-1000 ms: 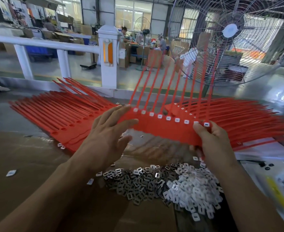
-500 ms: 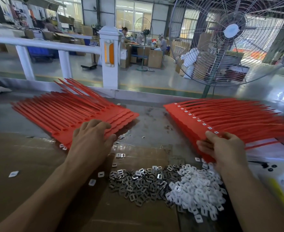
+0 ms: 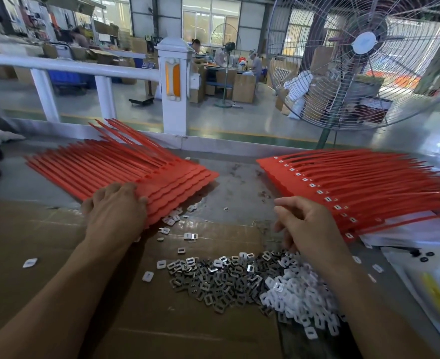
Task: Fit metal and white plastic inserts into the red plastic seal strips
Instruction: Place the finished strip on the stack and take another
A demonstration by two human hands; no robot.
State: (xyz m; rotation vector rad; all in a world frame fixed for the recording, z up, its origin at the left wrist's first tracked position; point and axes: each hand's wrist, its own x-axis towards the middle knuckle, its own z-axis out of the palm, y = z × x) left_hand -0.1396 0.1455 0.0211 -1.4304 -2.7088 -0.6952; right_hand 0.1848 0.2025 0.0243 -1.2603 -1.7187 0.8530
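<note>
Two fanned stacks of red seal strips lie on the table. The left stack (image 3: 125,167) has bare heads; the right stack (image 3: 364,182) shows white inserts along its edge. My left hand (image 3: 115,216) rests on the near corner of the left stack, fingers curled over its edge. My right hand (image 3: 309,226) hovers between the right stack and the pile below, fingers loosely curled, holding nothing I can see. A heap of metal inserts (image 3: 213,283) lies on the cardboard, with white plastic inserts (image 3: 301,294) beside it on the right.
Brown cardboard (image 3: 45,255) covers the near table. Loose inserts (image 3: 172,220) are scattered under the left stack's edge. A white sheet with a yellow item (image 3: 436,296) sits at far right. A large floor fan (image 3: 364,53) and a white railing (image 3: 172,84) stand beyond the table.
The filled strip set I held up has been laid onto the right stack. My right hand has let go and drawn back toward the inserts; my left hand moved onto the left stack.
</note>
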